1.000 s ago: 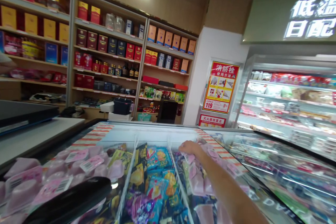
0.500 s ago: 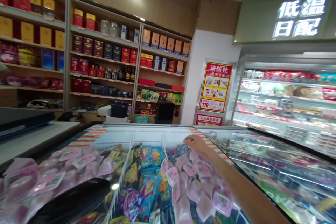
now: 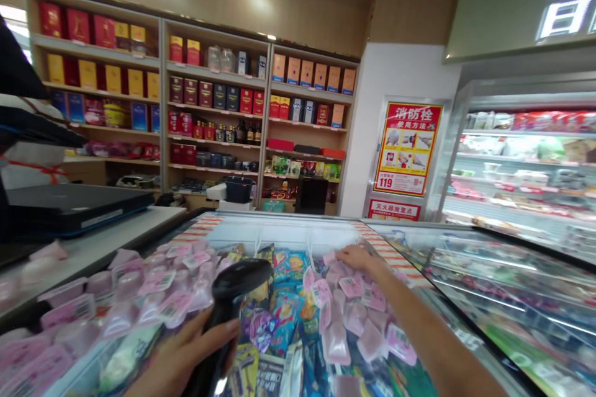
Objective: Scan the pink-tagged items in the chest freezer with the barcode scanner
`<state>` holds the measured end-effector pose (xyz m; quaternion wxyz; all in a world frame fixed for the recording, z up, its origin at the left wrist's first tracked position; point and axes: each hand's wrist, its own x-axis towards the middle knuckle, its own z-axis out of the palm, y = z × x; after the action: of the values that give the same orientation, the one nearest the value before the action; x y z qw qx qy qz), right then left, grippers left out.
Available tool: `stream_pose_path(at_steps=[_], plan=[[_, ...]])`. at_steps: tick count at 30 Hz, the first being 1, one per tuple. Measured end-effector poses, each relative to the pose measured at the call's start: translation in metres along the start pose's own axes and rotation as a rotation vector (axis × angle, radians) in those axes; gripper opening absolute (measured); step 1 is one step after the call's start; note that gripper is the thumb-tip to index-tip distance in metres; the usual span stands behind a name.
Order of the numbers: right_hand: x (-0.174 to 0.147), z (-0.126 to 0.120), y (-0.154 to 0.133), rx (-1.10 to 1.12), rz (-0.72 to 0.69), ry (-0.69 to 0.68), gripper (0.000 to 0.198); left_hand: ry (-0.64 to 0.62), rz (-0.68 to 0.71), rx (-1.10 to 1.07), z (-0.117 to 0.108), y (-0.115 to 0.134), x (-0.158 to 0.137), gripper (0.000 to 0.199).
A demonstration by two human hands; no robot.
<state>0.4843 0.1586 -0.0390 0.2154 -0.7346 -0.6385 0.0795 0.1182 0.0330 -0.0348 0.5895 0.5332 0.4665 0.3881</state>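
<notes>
My left hand [image 3: 195,347] grips the handle of a black handheld barcode scanner [image 3: 242,279], its wide head raised over the freezer. My right hand [image 3: 357,257] reaches to the far end of the pink cups [image 3: 336,341] on the right side. Its fingers are loosely stretched and pointing left, touching or just above the cups; the fingertips partly blend with them. The pink sealed cups carry pink barcode labels and hang together in strings. More such cups [image 3: 158,282] lie heaped on the left, beneath and beyond the scanner.
The open chest freezer [image 3: 284,231] has white wire dividers and colourful packets [image 3: 284,316] in the middle. A glass-topped freezer [image 3: 507,285] adjoins on the right. On the left counter sits a black flat device [image 3: 79,201]. A person's white sleeve [image 3: 32,167] shows at far left. Stocked shelves [image 3: 214,118] stand behind.
My left hand has come into view, and the scanner has swung up and right to a more upright pose. The view has turned left. My right hand stays near the far cups.
</notes>
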Motion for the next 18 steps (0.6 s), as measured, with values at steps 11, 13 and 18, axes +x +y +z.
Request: stream_pose_path(at_steps=[11,13,18], plan=[[-0.149,0.038,-0.128,1.341,-0.131,0.11,0.037,-0.266,0.465,0.16,0.103,0.022,0.036,0.054],[-0.152,0.035,-0.122,1.515,-0.008,0.135,0.034,-0.375,0.42,0.226,0.105,0.019,0.052,0.059],[-0.146,0.02,-0.094,1.673,0.112,0.329,0.034,-0.215,0.366,0.325,0.101,0.005,0.108,0.047]])
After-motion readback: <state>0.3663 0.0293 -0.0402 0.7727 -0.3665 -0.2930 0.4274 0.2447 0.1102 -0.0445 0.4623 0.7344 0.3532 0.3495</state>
